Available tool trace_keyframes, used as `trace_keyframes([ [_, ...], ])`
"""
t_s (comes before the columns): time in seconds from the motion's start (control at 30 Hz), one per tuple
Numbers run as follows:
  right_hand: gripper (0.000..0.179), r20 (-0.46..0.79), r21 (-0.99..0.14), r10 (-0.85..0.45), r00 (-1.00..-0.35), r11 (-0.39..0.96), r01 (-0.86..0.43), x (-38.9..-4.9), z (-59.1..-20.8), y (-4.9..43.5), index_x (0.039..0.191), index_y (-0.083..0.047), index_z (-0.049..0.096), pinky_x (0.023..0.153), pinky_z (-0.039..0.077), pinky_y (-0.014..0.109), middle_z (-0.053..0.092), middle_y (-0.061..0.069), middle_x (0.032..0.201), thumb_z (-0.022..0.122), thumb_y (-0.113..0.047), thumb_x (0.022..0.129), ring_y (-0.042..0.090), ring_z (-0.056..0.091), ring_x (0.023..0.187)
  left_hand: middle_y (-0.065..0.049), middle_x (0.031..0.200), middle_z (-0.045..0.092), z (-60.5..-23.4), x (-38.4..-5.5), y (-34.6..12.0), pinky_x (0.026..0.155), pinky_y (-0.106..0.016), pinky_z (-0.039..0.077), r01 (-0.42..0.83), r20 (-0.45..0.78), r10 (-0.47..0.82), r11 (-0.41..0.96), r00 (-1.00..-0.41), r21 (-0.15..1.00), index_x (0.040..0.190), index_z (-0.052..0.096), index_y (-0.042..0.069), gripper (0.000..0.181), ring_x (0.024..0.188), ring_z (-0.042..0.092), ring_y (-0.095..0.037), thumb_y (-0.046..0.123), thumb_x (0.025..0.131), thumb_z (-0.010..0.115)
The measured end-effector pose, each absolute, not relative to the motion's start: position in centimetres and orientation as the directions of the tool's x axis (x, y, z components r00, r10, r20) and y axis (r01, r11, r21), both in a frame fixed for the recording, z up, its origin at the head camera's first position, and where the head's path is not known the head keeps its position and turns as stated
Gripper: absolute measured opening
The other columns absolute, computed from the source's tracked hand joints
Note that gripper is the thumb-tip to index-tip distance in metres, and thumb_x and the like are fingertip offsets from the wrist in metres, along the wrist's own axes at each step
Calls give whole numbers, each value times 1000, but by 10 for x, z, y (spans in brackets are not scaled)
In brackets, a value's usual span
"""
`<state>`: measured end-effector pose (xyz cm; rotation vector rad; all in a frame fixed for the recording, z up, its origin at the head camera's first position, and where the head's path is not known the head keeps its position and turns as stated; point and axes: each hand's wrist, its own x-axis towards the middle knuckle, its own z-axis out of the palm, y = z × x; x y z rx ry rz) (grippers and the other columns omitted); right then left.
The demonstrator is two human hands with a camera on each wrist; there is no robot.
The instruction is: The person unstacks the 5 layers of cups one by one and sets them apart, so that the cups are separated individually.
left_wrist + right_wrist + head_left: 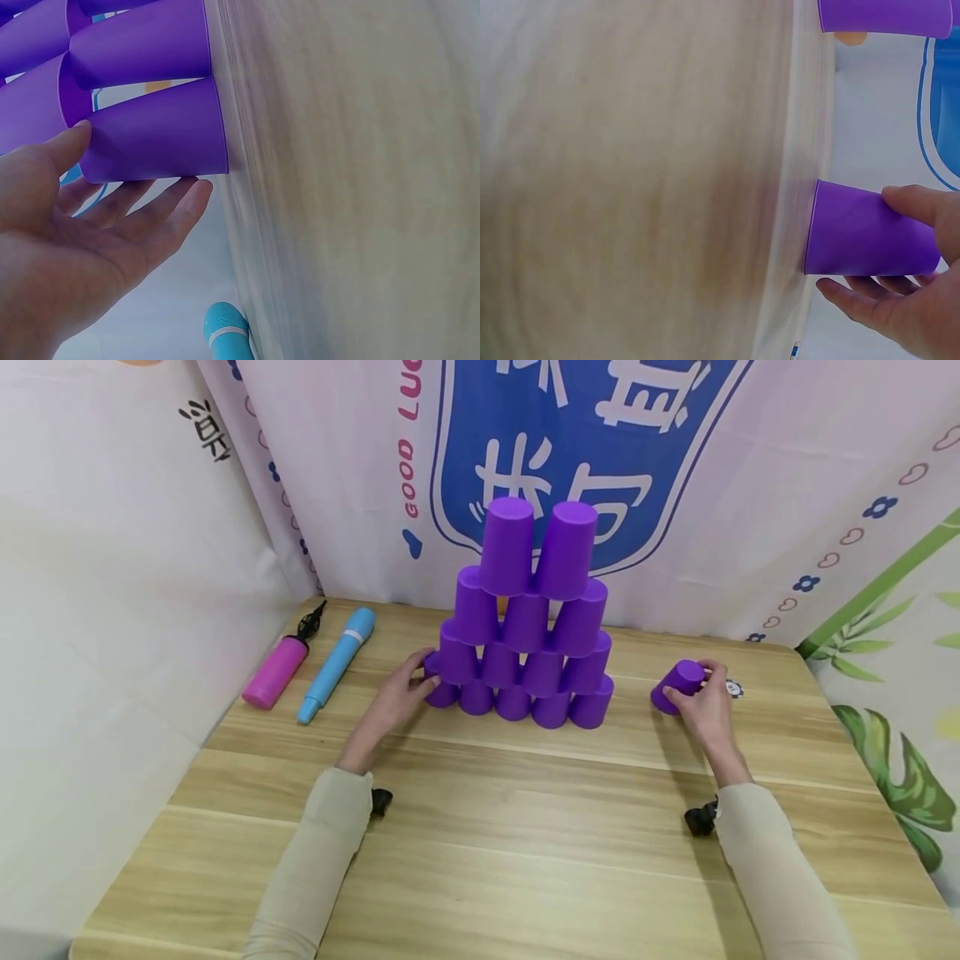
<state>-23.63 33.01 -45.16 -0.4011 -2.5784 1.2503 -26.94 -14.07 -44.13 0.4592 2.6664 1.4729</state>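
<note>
Upside-down purple cups [513,702] form a stepped pyramid on the table, with several in the lowest row and two at the top. At the pyramid's left end, my left hand [397,697] holds the outermost bottom cup [154,131] between thumb and fingers, its rim on the tabletop. Apart from the stack, off to its right, my right hand [705,706] grips a single upside-down purple cup [678,685]. The right wrist view shows the thumb on one side of this cup [870,232] and the fingers along the other.
A pink hand pump [276,672] and a light-blue tube-shaped pump [337,664] lie at the table's left back. Behind the pyramid hangs a printed cloth [330,468]. The wooden table [510,843] extends toward me.
</note>
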Motion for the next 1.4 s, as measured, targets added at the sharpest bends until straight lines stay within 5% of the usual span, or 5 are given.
trace_keyframes([
  [0.4,95,290,-719,316,-903,695,12,-230,-434,320,151,-2,12,110,30,58,31,33,143,76,-10,82,49,34,131,-20,147,40,-444,-273,-140,104,-45,44,232,80,303,507,-950,830,150,31,11,55,125,49,-37,21,101,52],
  [0.6,77,567,-653,262,-780,720,-233,-225,-357,287,150,-6,25,116,24,34,35,20,144,71,-18,88,27,32,136,-18,147,40,-441,-277,-138,102,-44,46,219,68,303,502,-951,837,151,31,13,58,122,52,-37,22,99,56],
  [0.77,69,565,-707,222,-795,628,-326,-223,-292,252,150,-21,26,114,27,28,37,4,148,64,-26,93,12,33,138,-19,145,41,-440,-279,-138,101,-43,46,220,70,300,506,-951,834,150,31,9,60,121,53,-37,18,97,58],
  [0.97,66,568,-759,126,-813,462,-458,-212,-245,206,149,-16,29,113,33,36,42,7,143,64,-19,93,16,40,133,-20,141,45,-441,-277,-140,101,-43,46,220,74,288,519,-955,826,149,32,6,60,120,53,-36,15,96,60],
  [1.4,77,470,-820,-30,-882,356,-449,-225,-234,172,150,-21,28,110,36,43,45,4,144,71,-24,86,17,42,132,-19,142,44,-442,-273,-143,101,-43,46,213,62,288,529,-956,822,149,33,6,60,123,50,-35,16,96,60],
])
